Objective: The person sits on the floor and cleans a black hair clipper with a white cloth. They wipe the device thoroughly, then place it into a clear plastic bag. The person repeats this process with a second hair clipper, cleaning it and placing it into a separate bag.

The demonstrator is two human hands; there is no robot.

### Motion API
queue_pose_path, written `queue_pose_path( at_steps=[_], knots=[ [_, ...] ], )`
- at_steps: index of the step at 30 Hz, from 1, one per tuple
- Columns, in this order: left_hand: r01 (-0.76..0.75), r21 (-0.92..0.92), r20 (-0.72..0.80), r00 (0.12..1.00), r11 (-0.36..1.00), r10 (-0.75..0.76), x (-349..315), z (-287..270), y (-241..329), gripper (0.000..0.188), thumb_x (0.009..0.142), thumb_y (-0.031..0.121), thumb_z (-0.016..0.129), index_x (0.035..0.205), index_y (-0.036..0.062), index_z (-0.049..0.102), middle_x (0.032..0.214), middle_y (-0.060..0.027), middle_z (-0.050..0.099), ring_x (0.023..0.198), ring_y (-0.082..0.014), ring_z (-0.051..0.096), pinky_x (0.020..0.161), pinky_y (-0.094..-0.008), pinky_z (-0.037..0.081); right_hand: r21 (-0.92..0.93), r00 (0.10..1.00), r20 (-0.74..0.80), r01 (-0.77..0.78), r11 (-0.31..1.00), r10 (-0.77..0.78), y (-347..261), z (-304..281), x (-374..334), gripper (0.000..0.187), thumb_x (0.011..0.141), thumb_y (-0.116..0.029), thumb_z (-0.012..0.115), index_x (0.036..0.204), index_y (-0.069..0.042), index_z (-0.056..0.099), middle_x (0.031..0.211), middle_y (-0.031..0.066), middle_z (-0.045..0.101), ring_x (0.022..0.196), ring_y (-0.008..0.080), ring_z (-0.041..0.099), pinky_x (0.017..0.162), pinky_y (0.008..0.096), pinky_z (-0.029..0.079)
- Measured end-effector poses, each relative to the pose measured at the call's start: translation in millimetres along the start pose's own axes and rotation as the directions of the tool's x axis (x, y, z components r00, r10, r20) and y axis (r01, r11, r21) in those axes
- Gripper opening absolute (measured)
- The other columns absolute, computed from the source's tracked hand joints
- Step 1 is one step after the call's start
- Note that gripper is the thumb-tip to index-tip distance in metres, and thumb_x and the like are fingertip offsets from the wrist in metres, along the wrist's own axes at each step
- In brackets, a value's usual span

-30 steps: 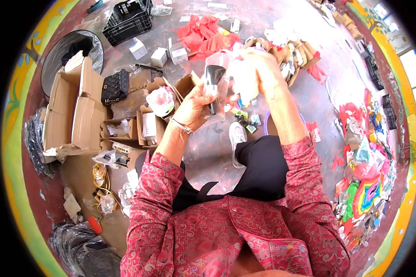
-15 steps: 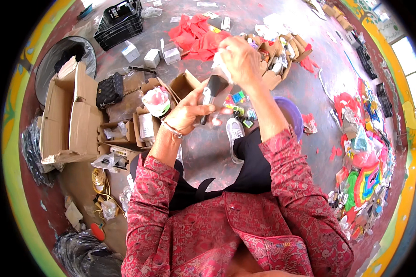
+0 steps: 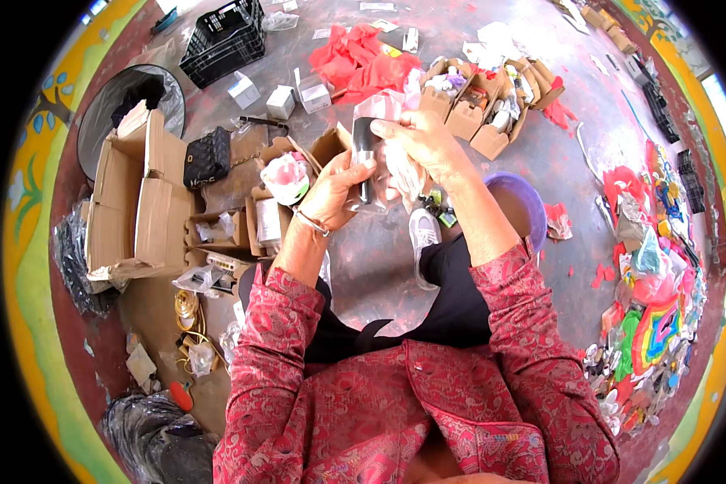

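Observation:
Between my hands, in front of my knees, is a black and silver cylindrical thing (image 3: 365,137) with a thin black end pointing toward me; its kind is unclear. A clear plastic bag (image 3: 383,107) lies around it. My left hand (image 3: 331,194) is closed on its lower part, thumb on top. My right hand (image 3: 429,147) pinches the bag at its upper right side, thumb against the black part. Crumpled pale wrapping (image 3: 403,173) hangs below the right hand's fingers.
Open cardboard boxes (image 3: 165,202) stand at left, near a black quilted bag (image 3: 208,157) and a pink-and-white toy (image 3: 286,177). Ahead lie red cloth (image 3: 363,64), small white boxes (image 3: 281,102) and filled cartons (image 3: 468,113). A purple basin (image 3: 532,202) and a colourful heap (image 3: 649,282) are at right.
My right hand has come down and rightward, its thumb now against the black part. The black-and-silver thing has turned more upright, and the clear bag now surrounds it.

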State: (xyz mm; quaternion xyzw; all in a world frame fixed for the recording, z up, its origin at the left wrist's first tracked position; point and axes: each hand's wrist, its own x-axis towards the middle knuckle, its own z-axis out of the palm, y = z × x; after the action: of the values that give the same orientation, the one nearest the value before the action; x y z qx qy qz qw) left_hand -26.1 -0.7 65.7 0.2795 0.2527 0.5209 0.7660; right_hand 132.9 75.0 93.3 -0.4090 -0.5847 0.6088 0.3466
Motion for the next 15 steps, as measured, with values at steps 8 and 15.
queue_pose_path(
  at_steps=[8,15],
  knots=[
    [0.011,0.247,0.232,0.970,0.969,-0.070,-11.8,-2.2,12.5,0.037,0.086,0.011,0.054,0.118,-0.0017,0.041,0.102,-0.0133,0.059,0.082,-0.0181,0.062,0.074,-0.0301,0.049,0.413,0.956,0.291,-0.095,0.906,-0.032,-23.7,-10.1,-11.8,0.020,0.079,-0.008,0.063,0.098,-0.002,0.062,0.084,0.0046,0.064,0.069,0.0133,0.062,0.061,0.0269,0.051],
    [0.089,0.415,0.205,0.960,0.905,-0.189,-21.6,0.3,21.0,0.052,0.084,0.019,0.059,0.126,-0.0004,0.036,0.105,-0.0154,0.058,0.078,-0.0193,0.062,0.072,-0.0274,0.047,0.182,0.955,0.272,0.072,0.981,-0.121,-24.2,-15.6,-10.7,0.025,0.080,-0.012,0.064,0.102,-0.001,0.063,0.089,0.0043,0.064,0.079,0.0108,0.059,0.068,0.0261,0.048]
  ],
)
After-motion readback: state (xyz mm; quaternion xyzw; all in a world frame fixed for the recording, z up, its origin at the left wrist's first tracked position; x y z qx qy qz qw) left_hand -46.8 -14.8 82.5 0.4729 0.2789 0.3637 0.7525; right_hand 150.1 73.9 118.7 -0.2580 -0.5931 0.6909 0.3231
